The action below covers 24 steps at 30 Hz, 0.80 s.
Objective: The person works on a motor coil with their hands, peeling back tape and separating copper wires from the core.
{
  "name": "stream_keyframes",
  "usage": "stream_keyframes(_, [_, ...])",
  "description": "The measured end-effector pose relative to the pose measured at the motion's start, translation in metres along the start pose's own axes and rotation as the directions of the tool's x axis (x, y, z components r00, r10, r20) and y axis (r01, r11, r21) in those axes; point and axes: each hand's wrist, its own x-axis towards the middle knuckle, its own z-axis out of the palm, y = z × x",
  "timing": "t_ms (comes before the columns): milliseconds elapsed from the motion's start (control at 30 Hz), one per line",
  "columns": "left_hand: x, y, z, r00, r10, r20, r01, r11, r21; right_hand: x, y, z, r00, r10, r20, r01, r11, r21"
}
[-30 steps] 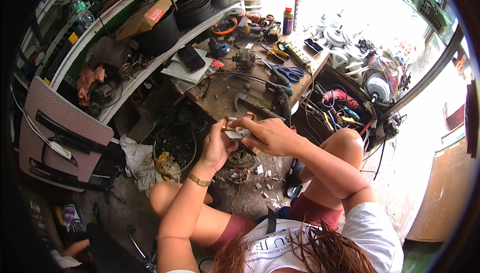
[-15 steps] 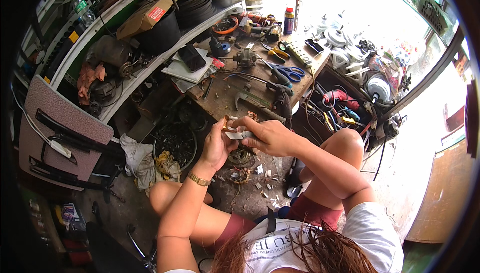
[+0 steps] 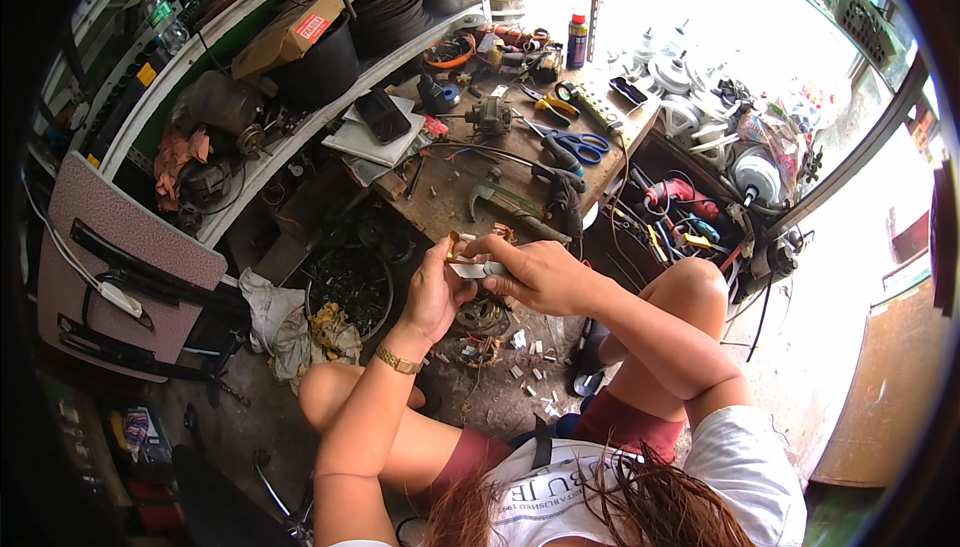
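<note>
- compared with half a second ago, both hands are staying nearly in place, while the flat silvery blade with a grey handle [image 3: 468, 270] is showing slightly shorter beyond the right hand [image 3: 540, 275].
- the blade is pointing toward nine o'clock, its long axis running roughly from three to nine.
- the right hand is curling its fingers around the grey handle.
- the left hand [image 3: 435, 297] is pinching a small copper-coloured piece [image 3: 455, 244] at its fingertips; whether blade and piece are touching, i cannot tell.
- blade and piece are being held up between the hands, at six o'clock from the brown wooden worktable [image 3: 425, 209].
- blue-handled scissors [image 3: 590, 150] are lying on it, between one and two o'clock from the hands.
- small white scraps [image 3: 519, 340] are lying on the floor at five o'clock.
</note>
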Motion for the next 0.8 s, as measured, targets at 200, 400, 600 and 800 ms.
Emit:
stream_keyframes(200, [0.0, 0.001, 0.003, 1.0, 0.02, -0.003, -0.02, 1.0, -0.004, 0.0, -0.005, -0.004, 0.999, 0.03, 0.027, -0.031, 0.999, 0.014])
stream_keyframes(400, [-0.001, 0.001, 0.003, 1.0, 0.007, -0.015, -0.008, 1.0, -0.022, 0.001, -0.009, -0.005, 1.0, 0.004, 0.001, -0.004, 0.999, 0.045])
stream_keyframes(600, [0.0, 0.0, -0.001, 0.999, -0.04, -0.007, 0.039, 0.993, -0.111, 0.001, -0.014, -0.001, 0.998, 0.021, -0.056, -0.024, 0.998, -0.053])
stream_keyframes(800, [-0.005, -0.003, 0.015, 0.995, -0.1, -0.014, 0.093, 0.963, -0.253, 0.001, -0.018, 0.0, 0.99, 0.102, -0.093, -0.116, 0.979, -0.166])
